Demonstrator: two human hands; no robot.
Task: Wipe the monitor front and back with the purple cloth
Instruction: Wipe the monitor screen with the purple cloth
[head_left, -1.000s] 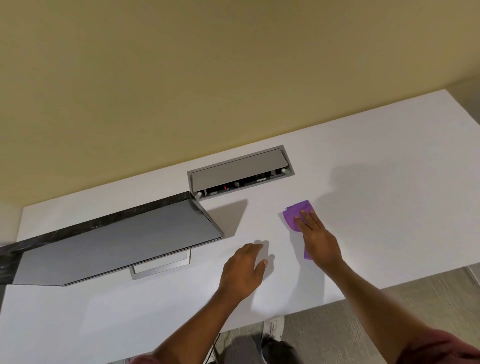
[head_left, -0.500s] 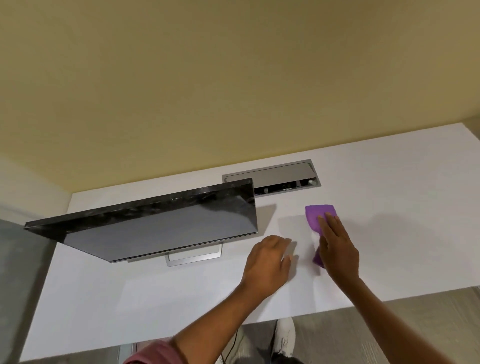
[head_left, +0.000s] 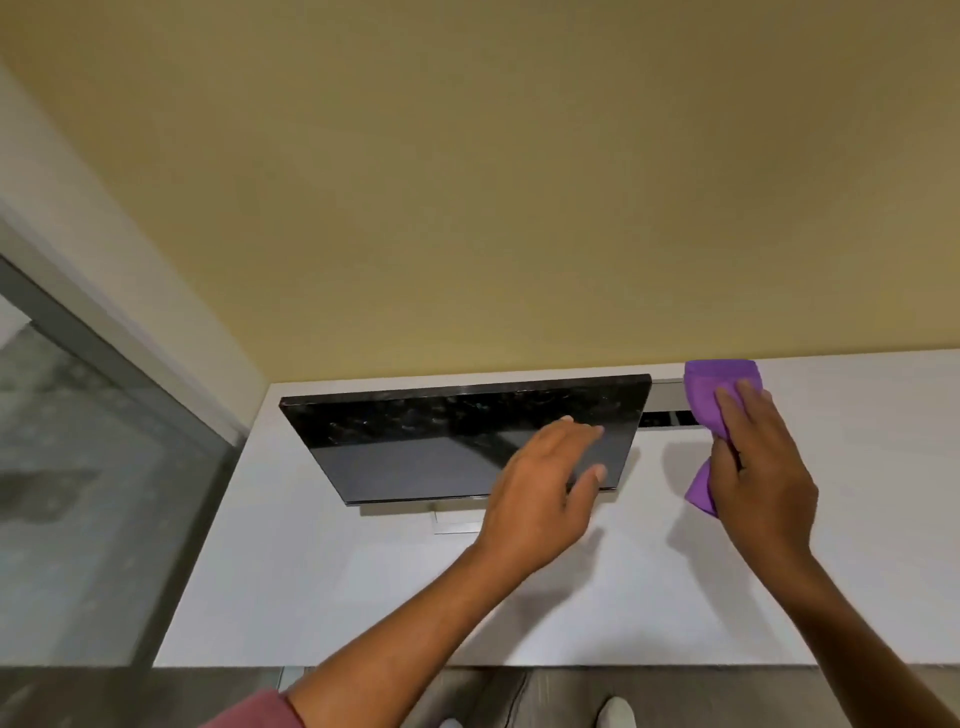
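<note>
A dark flat monitor (head_left: 441, 441) stands on the white desk (head_left: 363, 587), its screen facing me and its silver stand base (head_left: 457, 522) showing under the lower edge. My left hand (head_left: 545, 488) reaches in front of the screen's lower right corner with fingers loosely spread; whether it touches the screen I cannot tell. My right hand (head_left: 758, 467) holds the purple cloth (head_left: 711, 400) up off the desk, to the right of the monitor. The cloth bunches under my fingers, one end above them and one hanging below.
A grey cable hatch (head_left: 667, 410) is set into the desk behind the cloth, against the yellow wall. A glass partition (head_left: 88, 467) runs along the desk's left side. Shoes (head_left: 615, 714) show on the floor below the desk's front edge.
The view has swung left and the monitor now sits centrally. My right hand has lifted the cloth off the desk. My left hand has moved up from the desk to the monitor's lower right corner.
</note>
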